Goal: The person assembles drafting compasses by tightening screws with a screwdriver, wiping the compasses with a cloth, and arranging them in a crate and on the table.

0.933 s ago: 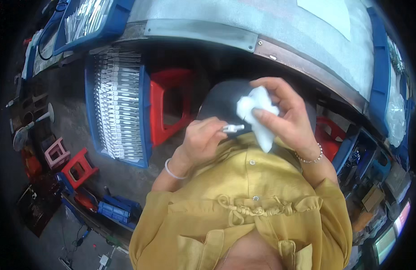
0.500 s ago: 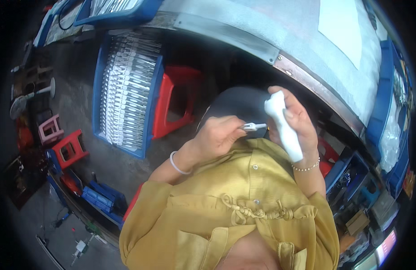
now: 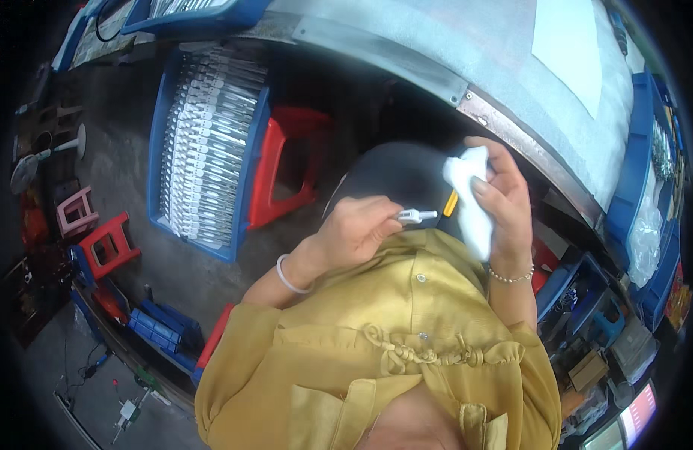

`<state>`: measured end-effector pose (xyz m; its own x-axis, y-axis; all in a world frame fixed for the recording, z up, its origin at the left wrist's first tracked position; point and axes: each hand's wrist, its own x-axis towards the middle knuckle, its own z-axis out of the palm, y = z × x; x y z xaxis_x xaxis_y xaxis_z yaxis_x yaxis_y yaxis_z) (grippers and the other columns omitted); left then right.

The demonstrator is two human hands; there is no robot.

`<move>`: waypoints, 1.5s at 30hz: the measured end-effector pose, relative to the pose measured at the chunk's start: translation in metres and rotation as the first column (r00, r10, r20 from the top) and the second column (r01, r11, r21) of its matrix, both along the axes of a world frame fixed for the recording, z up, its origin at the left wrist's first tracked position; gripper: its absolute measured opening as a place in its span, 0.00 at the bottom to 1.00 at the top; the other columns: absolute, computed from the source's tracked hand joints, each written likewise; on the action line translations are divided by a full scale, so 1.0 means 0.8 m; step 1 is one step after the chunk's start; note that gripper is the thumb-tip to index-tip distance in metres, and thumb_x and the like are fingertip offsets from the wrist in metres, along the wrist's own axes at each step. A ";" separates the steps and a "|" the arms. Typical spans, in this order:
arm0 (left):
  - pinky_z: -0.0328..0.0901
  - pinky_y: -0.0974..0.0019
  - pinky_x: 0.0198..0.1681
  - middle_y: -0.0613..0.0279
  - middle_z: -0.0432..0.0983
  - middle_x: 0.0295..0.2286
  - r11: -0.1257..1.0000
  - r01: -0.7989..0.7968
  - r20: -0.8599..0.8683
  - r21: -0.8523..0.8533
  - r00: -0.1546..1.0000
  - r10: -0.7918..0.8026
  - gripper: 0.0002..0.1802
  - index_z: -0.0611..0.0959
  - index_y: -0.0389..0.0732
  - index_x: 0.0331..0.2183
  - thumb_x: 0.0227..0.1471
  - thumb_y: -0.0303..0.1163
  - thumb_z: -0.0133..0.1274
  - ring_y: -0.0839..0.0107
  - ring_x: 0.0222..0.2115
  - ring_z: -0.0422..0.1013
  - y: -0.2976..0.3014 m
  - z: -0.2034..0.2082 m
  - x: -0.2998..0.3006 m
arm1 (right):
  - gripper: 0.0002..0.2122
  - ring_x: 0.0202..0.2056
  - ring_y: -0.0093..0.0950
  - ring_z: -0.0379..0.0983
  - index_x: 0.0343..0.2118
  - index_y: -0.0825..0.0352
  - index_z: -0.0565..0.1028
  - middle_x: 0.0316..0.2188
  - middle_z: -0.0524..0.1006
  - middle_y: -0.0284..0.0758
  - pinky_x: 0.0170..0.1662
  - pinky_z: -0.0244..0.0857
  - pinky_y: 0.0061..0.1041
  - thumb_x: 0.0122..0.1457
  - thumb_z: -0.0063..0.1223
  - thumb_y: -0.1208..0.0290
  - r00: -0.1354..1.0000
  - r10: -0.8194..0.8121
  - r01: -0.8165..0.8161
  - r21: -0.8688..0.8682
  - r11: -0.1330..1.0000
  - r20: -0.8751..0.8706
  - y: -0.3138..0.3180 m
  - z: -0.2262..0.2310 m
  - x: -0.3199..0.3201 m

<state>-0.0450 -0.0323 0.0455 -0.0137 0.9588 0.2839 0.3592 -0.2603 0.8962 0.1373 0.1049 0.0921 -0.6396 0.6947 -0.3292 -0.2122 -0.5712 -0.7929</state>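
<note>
My left hand pinches a small silvery-white part with a slot in its body and a narrow tip pointing right. Across from it, my right hand is closed around a long white cloth-like piece, with the thumb pressed on its near face. A short yellow stick slants out beside the white piece, close to the slotted part's tip but apart from it. What grips the stick's hidden end cannot be made out. Both hands are above my lap.
A blue bin full of stacked slim metal parts stands left, beside a red stool. Ahead runs the workbench edge, with a white sheet on top. Another blue bin holding a plastic bag is at right.
The yellow stick now shows beside the white piece. My right hand has turned the white piece more upright. My left hand still holds the slotted part, now nearly level.
</note>
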 end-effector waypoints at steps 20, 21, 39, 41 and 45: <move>0.53 0.77 0.18 0.69 0.68 0.16 0.910 0.027 0.321 -0.414 0.940 0.117 0.13 0.80 0.32 0.32 0.62 0.32 0.46 0.84 0.15 0.60 0.009 0.030 0.010 | 0.26 0.44 0.31 0.74 0.57 0.74 0.64 0.44 0.76 0.45 0.46 0.67 0.26 0.60 0.54 0.65 0.426 -0.730 -0.159 0.839 0.521 0.534 0.251 0.042 0.202; 0.50 0.79 0.18 0.71 0.68 0.17 0.855 0.078 0.458 -0.512 0.867 0.195 0.14 0.79 0.32 0.32 0.62 0.33 0.46 0.88 0.15 0.57 0.005 0.032 0.014 | 0.25 0.46 0.31 0.72 0.57 0.73 0.65 0.46 0.75 0.45 0.48 0.67 0.27 0.60 0.54 0.64 0.327 -0.861 -0.322 0.903 0.286 0.389 0.247 0.039 0.202; 0.55 0.79 0.20 0.68 0.70 0.22 0.535 0.387 0.620 -0.751 0.691 0.372 0.15 0.78 0.33 0.40 0.64 0.34 0.40 0.83 0.18 0.61 0.088 0.085 0.056 | 0.13 0.40 0.18 0.71 0.48 0.72 0.68 0.36 0.74 0.32 0.45 0.67 0.21 0.61 0.51 0.76 0.989 0.119 -0.132 -0.144 0.981 -0.093 -0.013 -0.021 0.058; 0.56 0.79 0.21 0.68 0.71 0.22 0.569 0.373 0.620 -0.733 0.711 0.333 0.16 0.78 0.33 0.40 0.64 0.34 0.40 0.83 0.19 0.61 0.108 0.094 0.058 | 0.13 0.40 0.19 0.72 0.49 0.73 0.66 0.38 0.74 0.33 0.44 0.68 0.22 0.62 0.50 0.77 0.992 0.029 -0.047 -0.157 0.986 -0.120 -0.001 -0.007 0.052; 0.56 0.79 0.22 0.69 0.71 0.23 0.624 0.361 0.625 -0.693 0.731 0.272 0.18 0.78 0.33 0.42 0.65 0.37 0.40 0.84 0.20 0.63 0.144 0.109 0.059 | 0.12 0.40 0.21 0.73 0.48 0.73 0.67 0.39 0.74 0.35 0.44 0.69 0.24 0.62 0.48 0.79 0.977 0.006 -0.038 -0.148 0.988 -0.212 0.039 0.016 0.049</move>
<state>0.0020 0.0826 0.1324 0.1719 0.8022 -0.5718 -0.3497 0.5923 0.7259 0.1762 0.1364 0.1053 -0.7203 0.6322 -0.2855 -0.3506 -0.6869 -0.6366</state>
